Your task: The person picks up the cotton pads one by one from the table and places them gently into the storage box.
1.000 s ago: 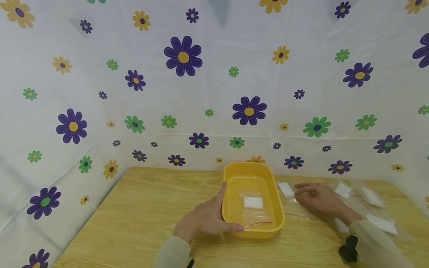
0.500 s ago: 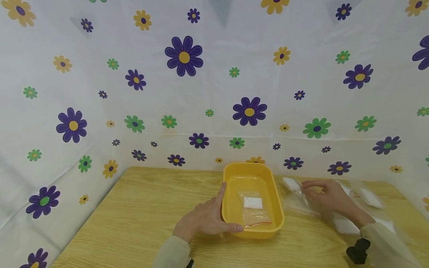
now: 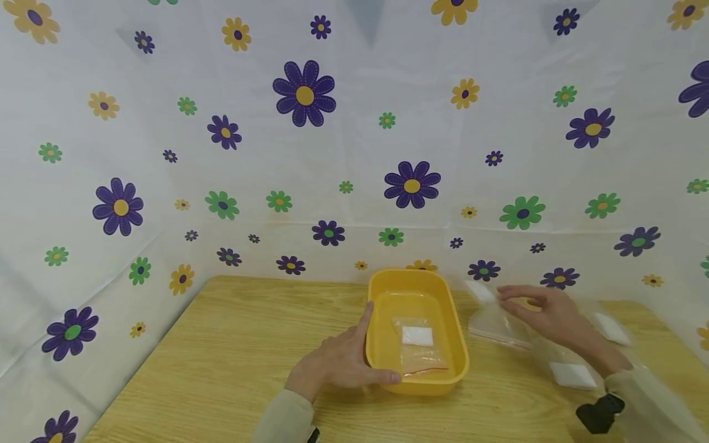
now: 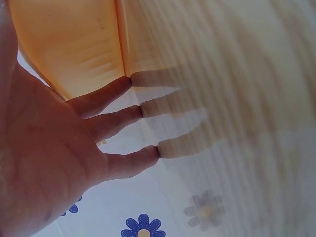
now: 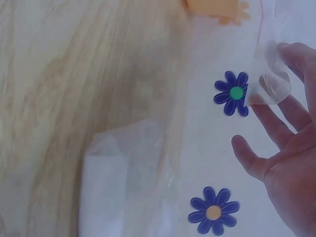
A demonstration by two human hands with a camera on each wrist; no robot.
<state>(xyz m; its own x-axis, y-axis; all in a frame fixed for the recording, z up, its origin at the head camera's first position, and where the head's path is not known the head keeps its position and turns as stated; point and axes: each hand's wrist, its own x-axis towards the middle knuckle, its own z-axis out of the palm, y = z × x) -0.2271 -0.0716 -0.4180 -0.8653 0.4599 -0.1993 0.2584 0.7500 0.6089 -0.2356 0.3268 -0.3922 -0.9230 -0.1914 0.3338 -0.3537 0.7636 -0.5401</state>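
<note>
My left hand (image 3: 343,357) braces the near left corner of a yellow plastic tub (image 3: 460,354). Its thumb lies along the front rim, and in the left wrist view its straight fingertips (image 4: 150,153) touch the table beside the tub. Inside the tub lies a clear zip bag (image 3: 423,357) with a red seal line and a white packet (image 3: 417,336). Right of the tub, my right hand (image 3: 548,314) pinches the upper part of another clear zip bag (image 3: 498,326) between thumb and fingers, lifted off the table. The white piece (image 3: 480,291) in it shows at its top left.
More clear bags with white packets (image 3: 573,375) (image 3: 612,328) lie on the wooden table (image 3: 238,344) around my right forearm, partly hidden by it. A flower-printed white sheet (image 3: 343,141) hangs behind the table and at both sides.
My right hand has taken hold of a zip bag right of the tub and raised it up and slightly to the right. The left hand and tub have stayed put.
</note>
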